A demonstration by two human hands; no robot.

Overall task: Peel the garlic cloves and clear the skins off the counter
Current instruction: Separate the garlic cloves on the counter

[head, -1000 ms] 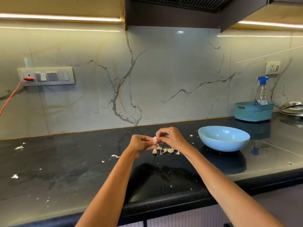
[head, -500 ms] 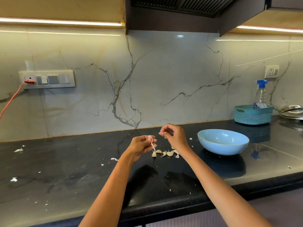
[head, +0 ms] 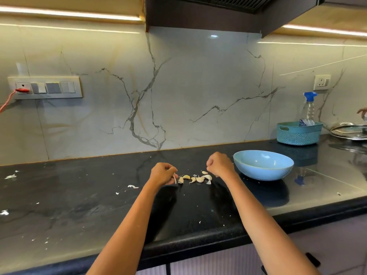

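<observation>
Several unpeeled garlic cloves [head: 195, 178] lie in a short row on the black counter [head: 79, 205], between my two hands. My left hand [head: 161, 173] hovers just left of the row and pinches a thin strip of garlic skin [head: 175, 179] that hangs down. My right hand [head: 218, 164] is curled tight just right of the row, close to the rim of the light blue bowl [head: 258, 174]. Whatever it holds is hidden by the fingers. Loose skin flakes [head: 132, 186] dot the counter to the left.
More skin scraps [head: 10, 176] lie at the far left. A teal basket [head: 298, 135] with a spray bottle [head: 309, 108] stands at the back right, beside a glass lid [head: 349, 131]. Another person's hand [head: 362, 111] shows at the right edge.
My hands have pulled apart over the cloves. The left came away with a strip of skin and dropped lower. The right, pinching a pale piece, moved right toward the bowl.
</observation>
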